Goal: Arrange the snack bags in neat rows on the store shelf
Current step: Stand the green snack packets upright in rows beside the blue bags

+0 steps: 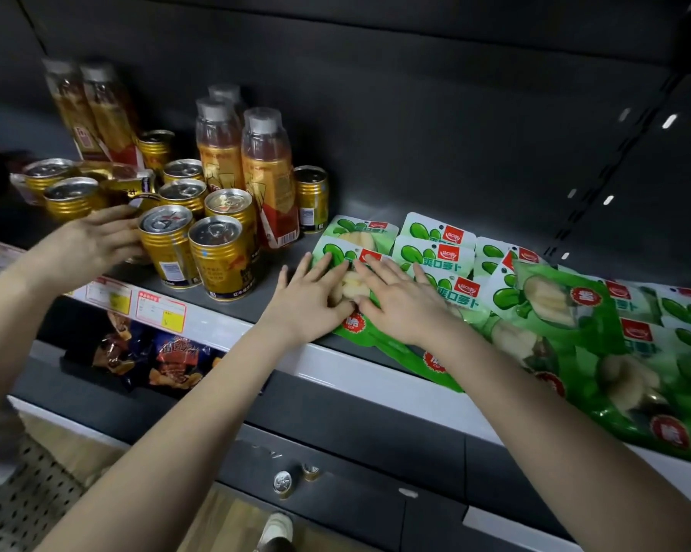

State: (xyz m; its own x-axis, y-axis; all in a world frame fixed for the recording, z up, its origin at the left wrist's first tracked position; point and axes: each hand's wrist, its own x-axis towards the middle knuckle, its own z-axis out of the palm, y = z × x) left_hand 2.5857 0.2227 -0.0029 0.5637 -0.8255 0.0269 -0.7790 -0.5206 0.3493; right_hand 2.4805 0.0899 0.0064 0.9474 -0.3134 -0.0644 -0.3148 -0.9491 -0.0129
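fingers (323,266): spread flat, left hand (308,300) and right hand (405,304) pressing a bag (370,337)
done: rows (435,243) past fingertips, looks like
left: messy pile (575,332) rightward

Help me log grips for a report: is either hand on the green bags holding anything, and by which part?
Nothing is gripped. The left hand and right hand lie flat, fingers straight, pressing on the middle of the front-left green snack bag.
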